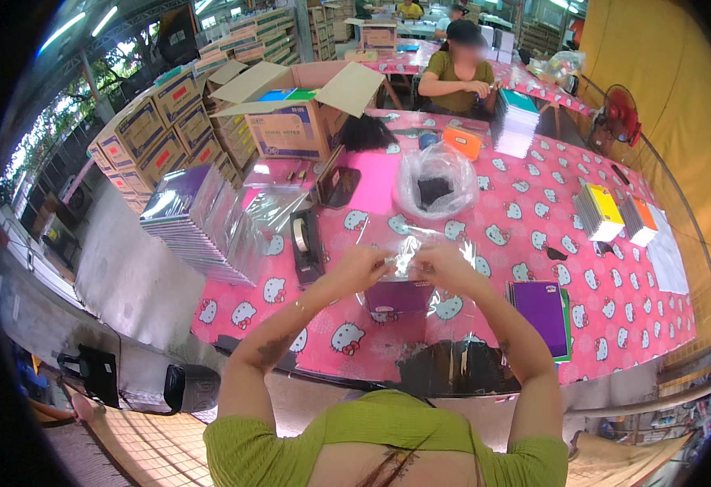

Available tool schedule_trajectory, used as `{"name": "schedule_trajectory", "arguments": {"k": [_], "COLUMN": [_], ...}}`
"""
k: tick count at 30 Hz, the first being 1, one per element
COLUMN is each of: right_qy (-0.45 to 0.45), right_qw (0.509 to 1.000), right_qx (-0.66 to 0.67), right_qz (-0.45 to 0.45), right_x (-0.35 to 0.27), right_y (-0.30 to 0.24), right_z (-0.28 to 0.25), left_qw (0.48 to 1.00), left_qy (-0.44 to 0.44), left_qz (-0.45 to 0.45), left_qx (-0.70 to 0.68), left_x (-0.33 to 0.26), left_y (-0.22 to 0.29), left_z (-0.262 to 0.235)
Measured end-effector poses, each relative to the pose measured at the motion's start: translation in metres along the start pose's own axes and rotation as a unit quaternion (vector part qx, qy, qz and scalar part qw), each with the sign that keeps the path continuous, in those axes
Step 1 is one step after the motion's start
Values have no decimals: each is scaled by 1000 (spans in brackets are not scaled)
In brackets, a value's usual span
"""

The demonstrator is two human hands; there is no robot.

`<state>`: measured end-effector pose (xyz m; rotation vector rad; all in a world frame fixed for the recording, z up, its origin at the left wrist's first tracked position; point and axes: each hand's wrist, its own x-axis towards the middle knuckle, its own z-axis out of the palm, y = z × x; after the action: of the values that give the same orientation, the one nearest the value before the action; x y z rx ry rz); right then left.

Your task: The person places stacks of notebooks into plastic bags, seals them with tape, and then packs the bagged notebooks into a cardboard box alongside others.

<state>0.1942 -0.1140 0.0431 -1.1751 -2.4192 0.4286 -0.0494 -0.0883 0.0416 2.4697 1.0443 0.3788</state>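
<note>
My left hand (361,266) and my right hand (443,261) meet over the pink patterned table (615,308), both pinching the top of a clear plastic sleeve (407,253). A purple notebook (398,295) sits inside the sleeve, below my fingers. A black tape dispenser (304,242) stands just left of my left hand. To the right of my right forearm lies a small stack of purple and green notebooks (544,312).
A pile of wrapped notebooks (197,219) lies at the left table edge, an open cardboard box (290,114) behind it. A clear bag with dark contents (435,183) sits mid-table. Notebook stacks (601,211) lie at right. Another person (459,69) sits across. Stacked cartons (161,134) stand left.
</note>
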Motion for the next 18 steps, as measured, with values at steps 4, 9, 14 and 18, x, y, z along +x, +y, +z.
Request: {"name": "schedule_trajectory", "arguments": {"k": [4,9,14,18], "right_qy": [9,-10,29,91], "right_qw": [995,956,931,930], "right_qx": [-89,265,327,323], "right_qz": [39,121,158,153], "right_x": [15,19,18,13], "right_y": [11,43,46,27], "right_z": [10,9,23,28], "left_qw": [978,969,899,853], "left_qy": [134,17,342,231], "left_qz": [33,-88,-174,-410], "left_qx": [154,-229,-213,-224], "left_x": [12,27,-17,-88], "left_y": [20,-45,-115,-180], "left_z": [12,16,24,37]}}
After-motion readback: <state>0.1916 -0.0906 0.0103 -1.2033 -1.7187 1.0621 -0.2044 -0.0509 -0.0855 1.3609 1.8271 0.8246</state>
